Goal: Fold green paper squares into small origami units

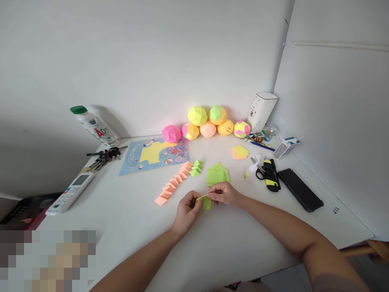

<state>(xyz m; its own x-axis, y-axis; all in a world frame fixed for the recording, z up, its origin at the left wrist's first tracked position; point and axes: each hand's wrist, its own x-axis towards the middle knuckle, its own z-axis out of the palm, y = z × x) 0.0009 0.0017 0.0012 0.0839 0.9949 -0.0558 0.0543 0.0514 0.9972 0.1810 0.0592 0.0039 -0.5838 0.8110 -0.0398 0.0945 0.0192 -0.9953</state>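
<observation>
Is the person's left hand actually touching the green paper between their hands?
Touching. In the head view, the left hand grips the green paper, its thumb lying over the paper's left side with no gap showing.

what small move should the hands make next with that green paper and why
Probably press a firm crease along the upper edge of the green paper: the left hand and right hand both pinch it there, and the folded green pieces beyond show sharp creases.
</observation>
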